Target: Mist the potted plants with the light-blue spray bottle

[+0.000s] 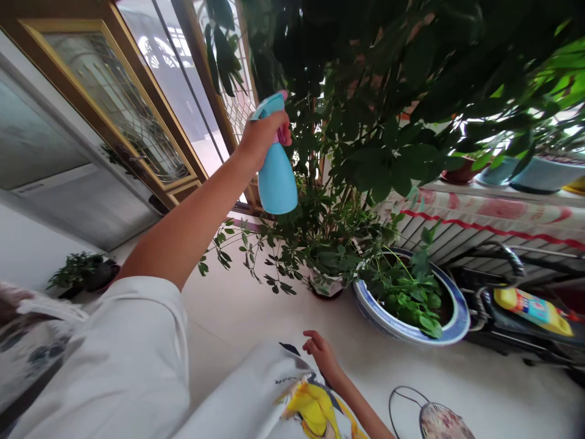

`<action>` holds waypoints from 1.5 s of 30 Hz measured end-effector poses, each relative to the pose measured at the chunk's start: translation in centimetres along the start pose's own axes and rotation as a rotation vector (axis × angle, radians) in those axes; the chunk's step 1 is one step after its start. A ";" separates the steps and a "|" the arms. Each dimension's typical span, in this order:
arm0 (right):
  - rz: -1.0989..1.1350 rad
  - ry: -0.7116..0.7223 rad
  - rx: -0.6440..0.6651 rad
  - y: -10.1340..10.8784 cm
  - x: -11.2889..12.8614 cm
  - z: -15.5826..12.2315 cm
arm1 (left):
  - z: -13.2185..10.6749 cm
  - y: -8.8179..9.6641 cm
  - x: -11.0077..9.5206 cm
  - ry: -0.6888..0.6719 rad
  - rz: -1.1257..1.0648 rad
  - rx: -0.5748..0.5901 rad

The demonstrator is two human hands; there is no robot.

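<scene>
A light blue spray bottle [278, 180] with a pink trigger and nozzle is held up near the leaves. My left hand [265, 135] is wrapped round its neck, with the arm stretched out ahead. Just past the bottle, a tall, leafy potted plant [388, 146] fills the upper middle and right; its patterned white pot [325, 283] stands on the floor. Low in front of my shirt hangs my right hand [320, 352], empty, its fingers loosely bent and apart.
A wide blue-and-white pot [457, 311] with green plants stands on the floor at right. Beyond it, a yellow bottle [532, 311] lies on a black frame. Several pots line a shelf [503, 194]. A gold-framed glass door [123, 110] is at left, a small potted plant [77, 271] below it.
</scene>
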State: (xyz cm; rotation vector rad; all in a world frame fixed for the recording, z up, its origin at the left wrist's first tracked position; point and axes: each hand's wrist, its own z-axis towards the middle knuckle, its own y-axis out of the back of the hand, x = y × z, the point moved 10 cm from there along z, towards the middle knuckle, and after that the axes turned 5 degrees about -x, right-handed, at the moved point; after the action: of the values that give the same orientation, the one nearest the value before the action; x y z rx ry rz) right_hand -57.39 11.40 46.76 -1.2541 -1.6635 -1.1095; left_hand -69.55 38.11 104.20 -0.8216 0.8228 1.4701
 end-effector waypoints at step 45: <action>0.193 0.139 -0.398 8.2 3.0 -4.2 | -18.4 -17.1 9.9 0.203 -0.080 0.380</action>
State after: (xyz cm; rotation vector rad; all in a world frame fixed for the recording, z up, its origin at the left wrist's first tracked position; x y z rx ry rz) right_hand -49.85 9.49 52.55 -1.5097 -1.2258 -1.4148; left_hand -52.44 27.96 85.94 -0.7109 1.1666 1.1234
